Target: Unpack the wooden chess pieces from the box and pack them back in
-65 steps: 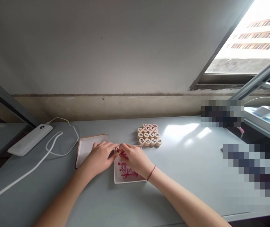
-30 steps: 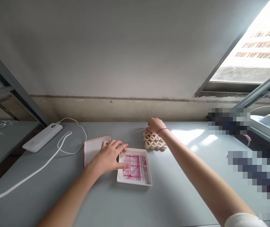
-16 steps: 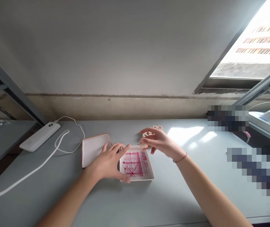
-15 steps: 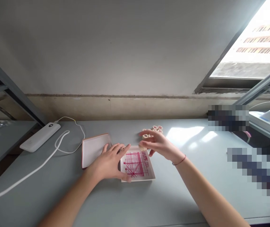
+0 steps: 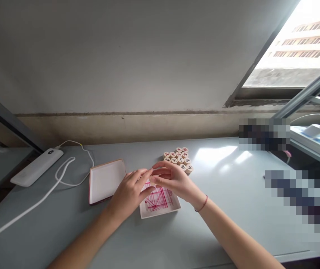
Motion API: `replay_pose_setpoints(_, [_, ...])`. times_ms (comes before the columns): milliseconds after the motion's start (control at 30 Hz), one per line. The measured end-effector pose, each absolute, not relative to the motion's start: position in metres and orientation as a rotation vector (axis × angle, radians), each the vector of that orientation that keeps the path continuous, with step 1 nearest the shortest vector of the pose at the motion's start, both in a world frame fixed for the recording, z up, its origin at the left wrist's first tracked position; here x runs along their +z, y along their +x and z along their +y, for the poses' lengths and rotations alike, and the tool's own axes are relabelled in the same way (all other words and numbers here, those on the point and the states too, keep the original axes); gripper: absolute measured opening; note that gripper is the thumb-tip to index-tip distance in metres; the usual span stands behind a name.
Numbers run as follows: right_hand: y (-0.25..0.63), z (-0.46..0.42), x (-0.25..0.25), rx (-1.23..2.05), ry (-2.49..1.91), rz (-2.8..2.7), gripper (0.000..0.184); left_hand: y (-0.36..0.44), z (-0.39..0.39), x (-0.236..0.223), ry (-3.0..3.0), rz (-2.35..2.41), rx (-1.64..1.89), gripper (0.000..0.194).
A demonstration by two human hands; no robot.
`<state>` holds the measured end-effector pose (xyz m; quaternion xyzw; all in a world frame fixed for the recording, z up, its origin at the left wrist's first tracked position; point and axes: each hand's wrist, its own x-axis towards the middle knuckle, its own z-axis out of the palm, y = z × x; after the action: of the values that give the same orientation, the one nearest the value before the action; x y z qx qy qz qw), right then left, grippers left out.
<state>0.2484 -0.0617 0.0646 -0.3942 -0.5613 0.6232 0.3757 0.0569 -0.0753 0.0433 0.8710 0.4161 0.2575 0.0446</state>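
A shallow white box (image 5: 173,205) with a pink-lined sheet inside lies on the grey table (image 5: 232,194). My left hand (image 5: 130,191) rests over the box's left edge, fingers stretched toward the far-left corner and thumb on the rim. My right hand (image 5: 173,180) hovers over the box's far end. Its fingers and thumb are pinched together and meet the left fingertips; what they hold is hidden. A cluster of round wooden chess pieces (image 5: 178,158) with red and black characters sits just beyond the right hand. The box lid (image 5: 103,181) lies upturned to the left.
A white power bank (image 5: 36,166) lies at the far left, and its white cable (image 5: 64,175) loops across the table toward the lid. Behind the table is a wall, with a window at the upper right. Blurred patches cover the right side.
My right hand reached to the piece cluster, lifted a piece and came back over the box's far-left corner. My left hand stayed on the box's left edge. The cluster is smaller.
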Motion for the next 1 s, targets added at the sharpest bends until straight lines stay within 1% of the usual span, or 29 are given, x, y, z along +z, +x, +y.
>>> replay_pose_setpoints(100, [0.249,-0.062,0.063,1.547,-1.029,-1.448,0.038,0.062,-0.079,0.043,2.574,1.271,0.862,0.029])
replay_pose_setpoints(200, [0.252,-0.059,0.063,1.513,-1.054,-1.441,0.037,0.065,-0.079,0.043,2.499,1.318,0.880,0.024])
replay_pose_setpoints(333, [0.257,-0.054,0.065,1.474,-1.069,-1.391,0.032,0.066,-0.075,0.042,2.494,1.385,0.818,0.021])
replay_pose_setpoints(533, [0.261,-0.052,0.066,1.477,-1.061,-1.430,0.032,0.066,-0.070,0.038,2.566,1.407,0.773,0.016])
replay_pose_setpoints(700, [0.262,-0.052,0.064,1.479,-1.045,-1.449,0.030,0.070,-0.068,0.036,2.635,1.403,0.771,0.019])
replay_pose_setpoints(800, [0.262,-0.051,0.063,1.450,-1.031,-1.451,0.028,0.071,-0.069,0.039,2.629,1.410,0.751,0.019])
replay_pose_setpoints(1000, [0.261,-0.049,0.058,1.357,-1.050,-1.518,0.025,0.070,-0.067,0.037,2.600,1.443,0.677,0.013])
